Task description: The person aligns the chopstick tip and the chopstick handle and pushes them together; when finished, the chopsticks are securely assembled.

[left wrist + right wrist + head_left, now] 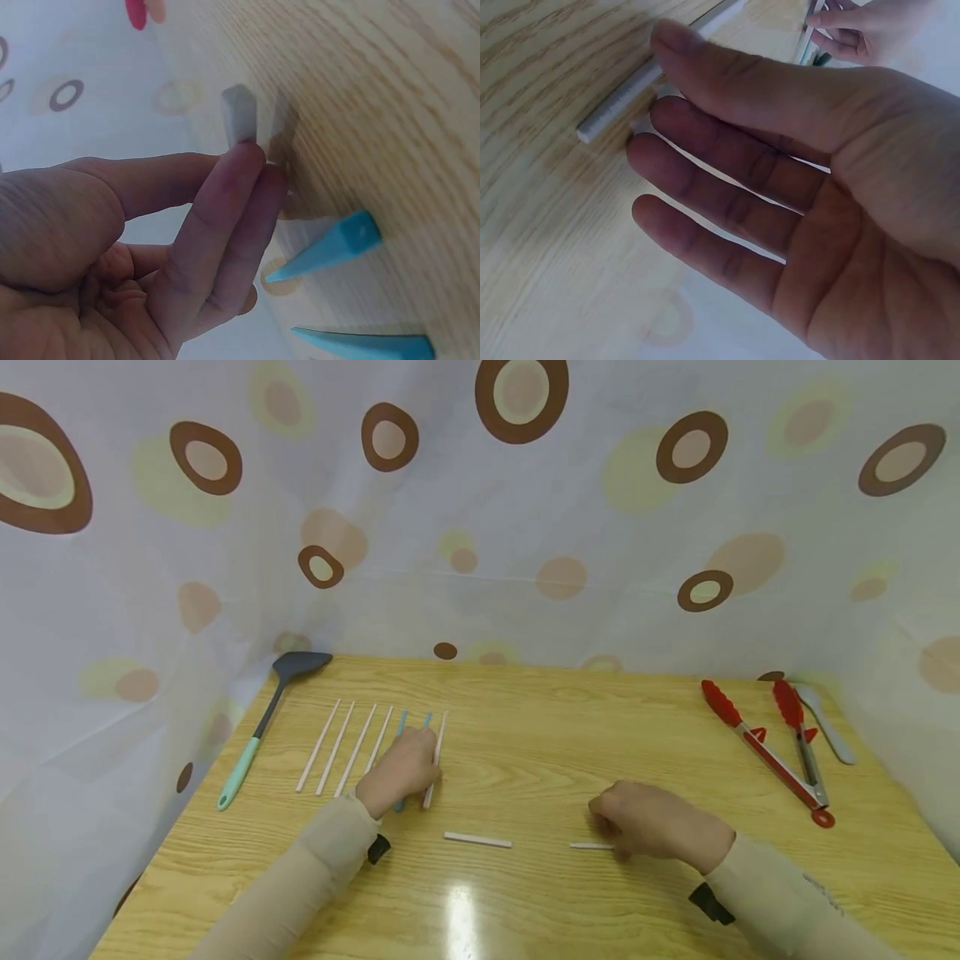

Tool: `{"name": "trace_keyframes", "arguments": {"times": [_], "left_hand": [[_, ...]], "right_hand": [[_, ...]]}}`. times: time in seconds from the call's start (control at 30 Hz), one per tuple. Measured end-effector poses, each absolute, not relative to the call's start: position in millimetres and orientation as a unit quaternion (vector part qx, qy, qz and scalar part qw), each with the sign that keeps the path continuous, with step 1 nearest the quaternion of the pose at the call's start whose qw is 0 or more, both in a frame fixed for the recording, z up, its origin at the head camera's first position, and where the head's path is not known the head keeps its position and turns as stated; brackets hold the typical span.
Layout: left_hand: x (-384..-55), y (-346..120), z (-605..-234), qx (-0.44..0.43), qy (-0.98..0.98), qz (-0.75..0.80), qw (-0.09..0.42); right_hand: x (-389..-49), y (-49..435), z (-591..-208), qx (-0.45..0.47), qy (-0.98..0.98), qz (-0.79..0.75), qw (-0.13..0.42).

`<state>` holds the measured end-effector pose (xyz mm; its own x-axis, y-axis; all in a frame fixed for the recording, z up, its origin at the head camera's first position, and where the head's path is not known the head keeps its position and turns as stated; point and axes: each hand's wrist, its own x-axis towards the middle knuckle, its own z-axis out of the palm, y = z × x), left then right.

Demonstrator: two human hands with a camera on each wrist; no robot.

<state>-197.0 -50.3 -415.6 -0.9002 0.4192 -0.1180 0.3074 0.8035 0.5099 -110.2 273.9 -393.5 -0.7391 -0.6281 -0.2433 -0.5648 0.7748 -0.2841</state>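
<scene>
My left hand [405, 764] pinches a white chopstick [240, 116] between thumb and fingertips, at the right end of a row. Beside it lie two turquoise chopsticks [334, 246], partly hidden by the hand in the head view. Several white chopsticks [325, 745] continue the row to the left. My right hand [652, 822] is over a short white stick [591, 846] at the front of the table. In the right wrist view its fingers are loosely extended, and the thumb overlaps the white stick [619, 105]. Another short white stick [477, 840] lies between the two hands.
A dark spatula with a mint handle [242, 772] lies along the left table edge. Red-tipped tongs [780, 768], spread apart, and a pale blue-grey utensil [825, 724] lie at the right. A patterned curtain [525, 527] hangs behind the wooden table [540, 752].
</scene>
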Motion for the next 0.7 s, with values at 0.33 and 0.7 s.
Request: {"name": "trace_keyframes", "arguments": {"times": [0.33, 0.7], "left_hand": [[-194.0, -52.5, -414.8, 0.18, 0.946, 0.242, 0.122], [-194.7, -53.6, -411.6, 0.2, 0.95, 0.212, 0.109]], "right_hand": [[-110.1, 276.0, -399.5, -0.339, 0.922, -0.117, 0.149], [-112.5, 275.6, -398.8, -0.335, 0.924, -0.11, 0.148]]}}
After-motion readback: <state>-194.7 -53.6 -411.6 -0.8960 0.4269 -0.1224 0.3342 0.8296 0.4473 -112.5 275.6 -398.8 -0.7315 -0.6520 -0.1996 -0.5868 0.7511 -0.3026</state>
